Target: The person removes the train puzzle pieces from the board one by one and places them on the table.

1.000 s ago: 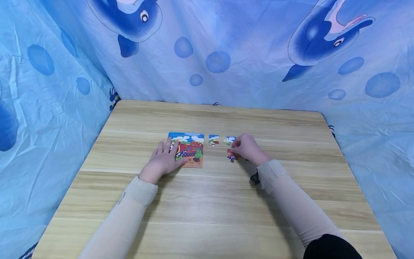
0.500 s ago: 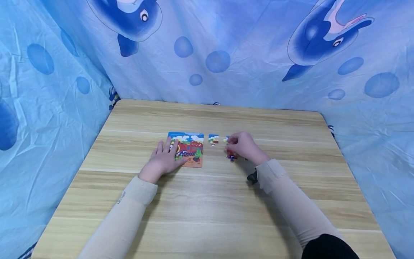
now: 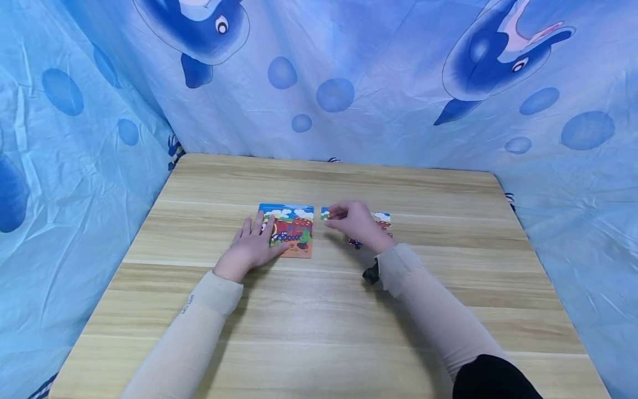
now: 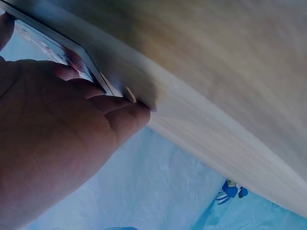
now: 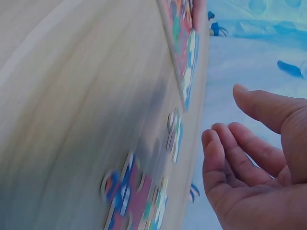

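Note:
My left hand [image 3: 249, 246] lies with spread fingers on a square picture puzzle board [image 3: 301, 224], which shows a red train under a blue sky. In the left wrist view, its fingers [image 4: 127, 115] reach along the board's edge. My right hand [image 3: 360, 226] hovers over the puzzle pieces to the right of the board. The right wrist view shows its thumb [image 5: 261, 103] apart from loosely bent fingers, nothing between them. Below it are a single puzzle piece [image 5: 175, 136], apart from the board, and a cluster of puzzle pieces [image 5: 134, 196], partly hidden by this hand in the head view.
A wood-grain table [image 3: 309, 332] carries everything. Blue curtains [image 3: 379, 133] printed with dolphins and bubbles hang behind it and at its sides. Something small and black [image 3: 371, 274] sits at the right wrist.
My right hand has moved left from the puzzle pieces at the right toward the single piece beside the board, uncovering pieces on the right. The left hand has stayed in place.

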Motion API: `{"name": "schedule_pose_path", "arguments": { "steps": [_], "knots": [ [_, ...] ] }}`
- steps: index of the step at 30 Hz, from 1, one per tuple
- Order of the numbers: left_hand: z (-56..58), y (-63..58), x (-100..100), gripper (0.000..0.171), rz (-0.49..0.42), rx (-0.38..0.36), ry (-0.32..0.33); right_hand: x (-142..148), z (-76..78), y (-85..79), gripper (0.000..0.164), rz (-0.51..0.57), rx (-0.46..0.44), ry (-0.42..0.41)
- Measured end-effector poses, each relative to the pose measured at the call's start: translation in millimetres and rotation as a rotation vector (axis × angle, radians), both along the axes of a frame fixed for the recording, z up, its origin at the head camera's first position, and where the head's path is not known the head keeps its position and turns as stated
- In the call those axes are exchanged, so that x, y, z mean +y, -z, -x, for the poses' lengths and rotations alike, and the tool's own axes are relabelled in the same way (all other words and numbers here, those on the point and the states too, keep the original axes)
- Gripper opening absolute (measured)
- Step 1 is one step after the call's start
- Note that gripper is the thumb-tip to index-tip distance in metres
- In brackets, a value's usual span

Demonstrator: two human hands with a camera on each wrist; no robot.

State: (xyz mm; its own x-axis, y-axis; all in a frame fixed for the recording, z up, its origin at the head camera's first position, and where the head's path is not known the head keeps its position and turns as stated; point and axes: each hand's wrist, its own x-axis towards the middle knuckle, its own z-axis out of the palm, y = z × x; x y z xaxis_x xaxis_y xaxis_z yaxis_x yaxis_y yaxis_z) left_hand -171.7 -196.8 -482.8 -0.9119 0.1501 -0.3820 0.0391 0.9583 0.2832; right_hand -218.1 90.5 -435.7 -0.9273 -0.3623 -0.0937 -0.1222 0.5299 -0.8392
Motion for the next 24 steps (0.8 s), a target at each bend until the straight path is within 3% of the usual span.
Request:
{"name": "schedule_pose_path", "arguments": {
  "steps": [14, 24],
  "knots": [
    [-3.9, -4.8, 0, 0.103, -0.022, -0.001, -0.003, -36, -5.0, 5.1, 0.034, 0.074, -0.016, -0.040],
    [-16.9, -32.4, 4, 0.096, -0.032, 0.027, 0.001, -50, -5.1, 6.5, 0.033, 0.017, -0.030, -0.080]
  ]
}}
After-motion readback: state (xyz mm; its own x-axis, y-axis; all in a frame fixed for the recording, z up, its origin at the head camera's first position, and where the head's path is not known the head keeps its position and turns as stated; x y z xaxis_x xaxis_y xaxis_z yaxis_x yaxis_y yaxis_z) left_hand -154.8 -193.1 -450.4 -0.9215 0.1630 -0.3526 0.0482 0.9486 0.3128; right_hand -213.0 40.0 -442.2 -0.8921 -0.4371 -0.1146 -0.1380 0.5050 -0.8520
